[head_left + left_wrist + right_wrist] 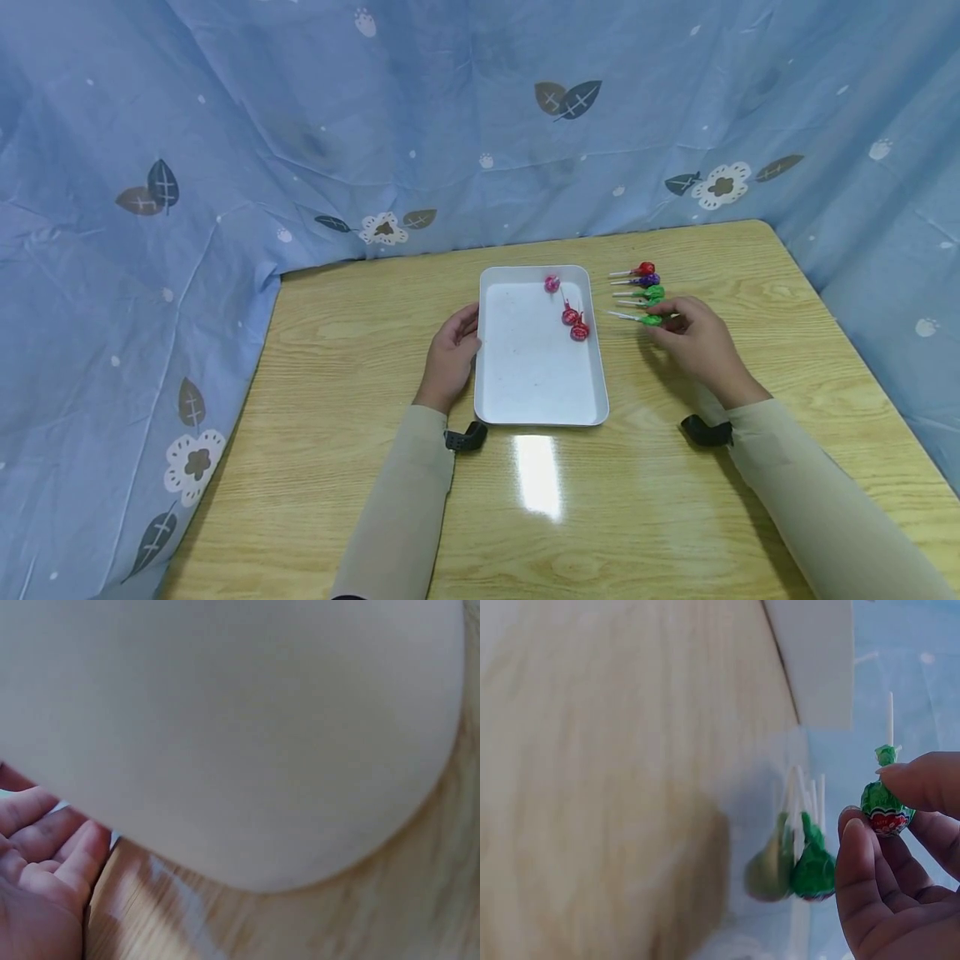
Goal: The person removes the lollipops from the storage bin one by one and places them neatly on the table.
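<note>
My left hand (450, 358) holds the left side of the white tray (542, 418), its thumb and fingers at the rim. In the left wrist view the tray's pale wall (262, 750) fills most of the picture, hiding some fingertips. My right hand (701, 342) pinches a green-wrapped lollipop (889, 806) by its candy head between thumb and fingers, the white stick pointing away from the palm. Just beyond it lie a red lollipop (643, 268), a purple lollipop (650, 280) and green lollipops (655, 292), sticks pointing left toward the tray.
Inside the tray, along its right side, lie a pink lollipop (552, 284) and two red lollipops (570, 314). The tray stands on a wooden table (337, 375). A blue patterned curtain (450, 125) hangs behind the table and along both sides.
</note>
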Available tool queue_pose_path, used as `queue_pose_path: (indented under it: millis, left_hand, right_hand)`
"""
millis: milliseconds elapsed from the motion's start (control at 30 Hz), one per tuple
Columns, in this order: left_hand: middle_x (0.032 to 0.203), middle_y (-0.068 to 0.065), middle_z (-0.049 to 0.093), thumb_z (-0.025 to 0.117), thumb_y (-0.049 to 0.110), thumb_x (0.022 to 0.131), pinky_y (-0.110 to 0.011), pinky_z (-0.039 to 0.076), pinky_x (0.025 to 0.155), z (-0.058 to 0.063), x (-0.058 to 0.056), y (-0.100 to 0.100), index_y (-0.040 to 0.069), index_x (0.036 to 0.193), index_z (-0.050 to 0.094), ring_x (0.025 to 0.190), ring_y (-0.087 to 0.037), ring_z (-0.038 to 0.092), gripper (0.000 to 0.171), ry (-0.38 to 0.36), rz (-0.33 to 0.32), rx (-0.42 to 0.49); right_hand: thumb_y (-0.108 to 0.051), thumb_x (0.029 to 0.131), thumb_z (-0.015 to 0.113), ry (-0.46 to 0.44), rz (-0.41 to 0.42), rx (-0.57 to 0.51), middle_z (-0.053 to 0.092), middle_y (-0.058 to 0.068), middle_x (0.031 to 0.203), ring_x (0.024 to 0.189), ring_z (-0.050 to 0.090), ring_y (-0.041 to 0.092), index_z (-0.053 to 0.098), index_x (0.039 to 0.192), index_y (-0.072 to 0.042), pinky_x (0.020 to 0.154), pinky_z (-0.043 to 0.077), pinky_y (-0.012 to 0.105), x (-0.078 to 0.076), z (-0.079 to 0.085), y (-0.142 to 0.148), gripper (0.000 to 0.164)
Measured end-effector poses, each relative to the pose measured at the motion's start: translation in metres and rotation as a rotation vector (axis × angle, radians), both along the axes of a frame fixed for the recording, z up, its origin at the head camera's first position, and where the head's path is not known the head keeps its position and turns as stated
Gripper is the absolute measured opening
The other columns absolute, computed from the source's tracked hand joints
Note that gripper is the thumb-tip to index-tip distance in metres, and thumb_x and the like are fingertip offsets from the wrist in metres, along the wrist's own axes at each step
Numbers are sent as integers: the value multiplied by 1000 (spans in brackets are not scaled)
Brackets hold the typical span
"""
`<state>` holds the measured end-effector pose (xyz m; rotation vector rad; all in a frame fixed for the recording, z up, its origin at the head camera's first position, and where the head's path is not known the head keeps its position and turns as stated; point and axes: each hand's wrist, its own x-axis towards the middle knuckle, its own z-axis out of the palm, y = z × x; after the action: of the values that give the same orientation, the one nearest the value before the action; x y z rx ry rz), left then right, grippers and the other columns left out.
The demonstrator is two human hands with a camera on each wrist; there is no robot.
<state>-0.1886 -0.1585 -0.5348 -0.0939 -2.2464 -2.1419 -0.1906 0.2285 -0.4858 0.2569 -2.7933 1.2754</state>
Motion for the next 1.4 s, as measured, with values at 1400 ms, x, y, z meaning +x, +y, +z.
queue_pose_path:
  millis: [1400]
  left_hand:
    - [153, -13, 61, 53, -1, 104, -37, 48, 115, 2, 0, 0, 0, 158, 53, 137, -21, 58, 54, -7, 0, 5]
  right_hand:
    - [-8, 103, 76, -52, -37, 21, 60, 21, 117, 94, 60, 27, 67, 127, 6, 67, 48, 17, 10, -17, 20, 29]
